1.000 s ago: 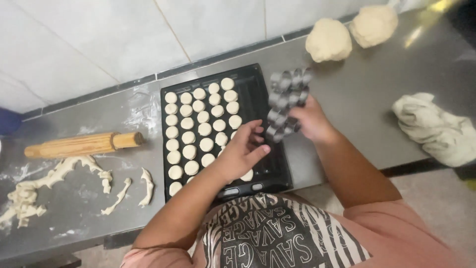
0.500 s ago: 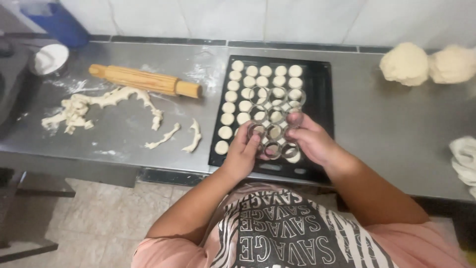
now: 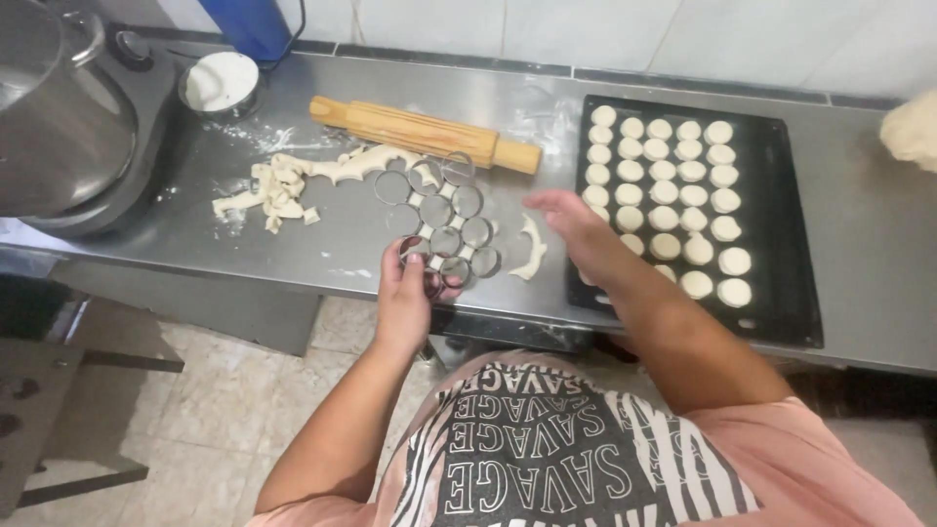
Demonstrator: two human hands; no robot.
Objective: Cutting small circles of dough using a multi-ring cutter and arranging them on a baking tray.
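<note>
Gripping the near end of a metal multi-ring cutter (image 3: 439, 220), the left hand (image 3: 410, 293) has its fingers closed around the lowest rings at the front edge of the steel tabletop (image 3: 849, 234). The cutter stretches away from that hand, its linked round rings running up toward the wooden rolling pin (image 3: 425, 134), whose right end lies just beyond the farthest rings. The right hand (image 3: 576, 222) hovers open, fingers spread and holding nothing, between the cutter and the black baking tray (image 3: 791, 244). Just left of it, a curved strip of dough (image 3: 530, 249) lies on the tabletop beside the cutter's lower rings. The tray holds rows of small round dough discs (image 3: 673, 190), filling its left and middle part. Farther left, a heap of dough scraps (image 3: 293, 181) is spread across floury metal, near a small bowl of flour (image 3: 221, 82) and a large steel mixer bowl (image 3: 54, 117). A lump of dough (image 3: 913, 127) shows at the right edge.
</note>
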